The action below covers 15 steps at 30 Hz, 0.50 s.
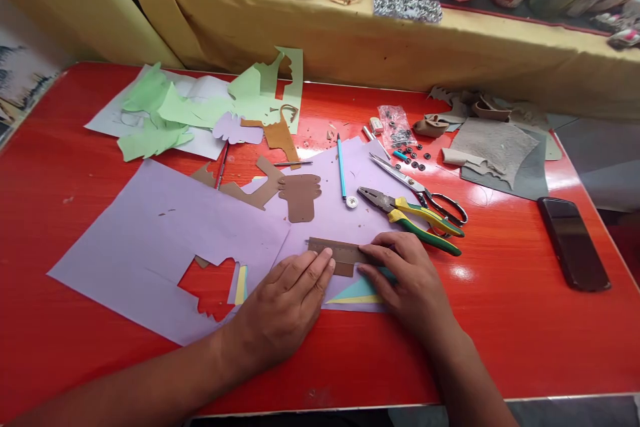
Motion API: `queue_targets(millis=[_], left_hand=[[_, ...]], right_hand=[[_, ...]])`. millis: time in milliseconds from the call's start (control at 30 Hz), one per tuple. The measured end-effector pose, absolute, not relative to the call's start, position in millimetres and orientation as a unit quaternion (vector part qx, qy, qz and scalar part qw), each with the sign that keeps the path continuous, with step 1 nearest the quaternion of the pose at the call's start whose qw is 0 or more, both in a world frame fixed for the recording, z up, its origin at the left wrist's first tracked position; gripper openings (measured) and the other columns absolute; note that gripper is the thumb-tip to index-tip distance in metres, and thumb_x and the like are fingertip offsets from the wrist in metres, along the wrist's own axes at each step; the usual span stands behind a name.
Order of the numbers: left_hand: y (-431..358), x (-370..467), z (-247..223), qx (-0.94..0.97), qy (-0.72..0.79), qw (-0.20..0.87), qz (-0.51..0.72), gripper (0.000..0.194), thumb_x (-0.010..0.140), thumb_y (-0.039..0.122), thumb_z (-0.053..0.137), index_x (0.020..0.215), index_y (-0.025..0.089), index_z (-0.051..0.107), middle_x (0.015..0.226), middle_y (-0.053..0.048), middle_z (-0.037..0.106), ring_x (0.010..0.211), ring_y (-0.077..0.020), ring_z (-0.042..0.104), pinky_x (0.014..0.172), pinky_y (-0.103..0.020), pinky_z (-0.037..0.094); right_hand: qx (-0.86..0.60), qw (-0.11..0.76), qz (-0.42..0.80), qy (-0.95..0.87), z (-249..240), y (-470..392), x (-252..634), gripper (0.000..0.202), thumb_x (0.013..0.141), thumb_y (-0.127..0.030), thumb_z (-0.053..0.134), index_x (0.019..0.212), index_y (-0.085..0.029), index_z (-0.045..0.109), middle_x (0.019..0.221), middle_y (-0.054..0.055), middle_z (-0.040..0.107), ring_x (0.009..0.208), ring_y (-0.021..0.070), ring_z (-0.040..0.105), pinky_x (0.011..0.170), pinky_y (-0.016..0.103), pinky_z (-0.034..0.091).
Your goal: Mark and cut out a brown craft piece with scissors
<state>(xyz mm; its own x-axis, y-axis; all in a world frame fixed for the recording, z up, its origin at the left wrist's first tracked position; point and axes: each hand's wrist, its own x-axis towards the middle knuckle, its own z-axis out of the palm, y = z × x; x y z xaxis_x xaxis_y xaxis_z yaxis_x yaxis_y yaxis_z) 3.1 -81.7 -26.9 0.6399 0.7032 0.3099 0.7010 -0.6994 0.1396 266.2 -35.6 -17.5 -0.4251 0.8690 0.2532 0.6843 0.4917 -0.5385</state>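
A small ruler [345, 250] with fine tick marks, brownish and perhaps see-through, lies across a small brown leather piece [344, 270]. My left hand [290, 303] rests on them with its fingers stretched out flat, pressing down near the left end. At the right end, my right hand [407, 273] pinches the ruler between thumb and fingers. Just beyond them is a cut brown leather shape [301, 197] with scalloped edges, lying flat. Lilac paper [325, 170] spreads under these things. My left fingers cover part of the leather piece.
Pliers [387, 203] and scissors [407, 180] lie beyond my right hand, near a blue pen [341, 167]. Black snap buttons [413, 157] are scattered behind. A phone [573, 243] sits far right, leather scraps [493, 147] back right, a lilac sheet with a cutout [145, 233] left.
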Motion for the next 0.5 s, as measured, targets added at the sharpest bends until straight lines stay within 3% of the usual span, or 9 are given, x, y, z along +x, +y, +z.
queue_targets(millis=[500], left_hand=[[-83.3,1.3,-27.8,0.908,0.389,0.032,0.149,0.053,0.102,0.015,0.056,0.154,0.005,0.059,0.164,-0.014,0.06,0.145,-0.0339,0.055,0.12,-0.05,0.045]], right_hand=[[-0.467,0.259,0.187,-0.824,-18.5,-32.8,267.5,0.016,0.108,-0.027,0.069,0.122,-0.026,0.077,0.111,0.011,0.072,0.101,0.0301,0.067,0.089,0.048,0.058]])
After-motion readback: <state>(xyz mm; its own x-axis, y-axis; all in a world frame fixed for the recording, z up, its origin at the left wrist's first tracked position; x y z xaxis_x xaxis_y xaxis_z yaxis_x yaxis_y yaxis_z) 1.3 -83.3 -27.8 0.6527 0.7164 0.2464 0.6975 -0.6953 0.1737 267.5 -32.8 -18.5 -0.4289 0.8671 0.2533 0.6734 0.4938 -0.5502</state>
